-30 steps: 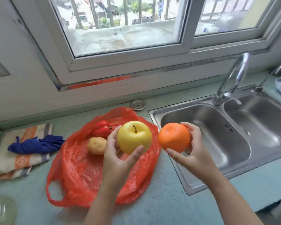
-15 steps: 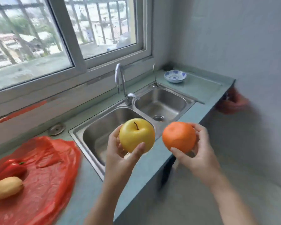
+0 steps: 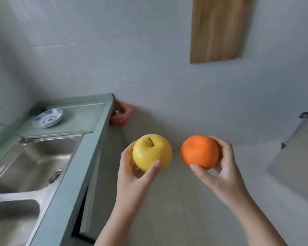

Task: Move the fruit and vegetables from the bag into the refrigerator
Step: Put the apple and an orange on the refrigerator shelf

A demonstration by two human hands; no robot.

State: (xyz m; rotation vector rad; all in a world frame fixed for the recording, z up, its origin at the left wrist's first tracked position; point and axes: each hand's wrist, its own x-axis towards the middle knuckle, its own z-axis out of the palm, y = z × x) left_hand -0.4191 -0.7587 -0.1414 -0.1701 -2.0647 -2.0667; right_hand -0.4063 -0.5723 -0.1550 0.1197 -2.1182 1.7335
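Note:
My left hand (image 3: 132, 176) grips a yellow apple (image 3: 151, 151), stem up, held in front of me above the floor. Beside it, my right hand (image 3: 220, 173) holds an orange (image 3: 199, 151) between thumb and fingers. The two fruits are level and a little apart. The red bag with the remaining produce is out of view. At the right edge a pale grey slanted surface (image 3: 299, 162) shows; I cannot tell whether it is the refrigerator.
The green counter (image 3: 89, 157) with a steel double sink (image 3: 34, 166) runs along the left. A blue-patterned dish (image 3: 47, 118) sits at its far end. A red bin (image 3: 120, 113) stands in the corner. A wooden board (image 3: 219, 27) hangs on the wall.
The view has swung right, away from the window and the red bag, toward the wall and floor. Both hands still hold their fruits in the same grip.

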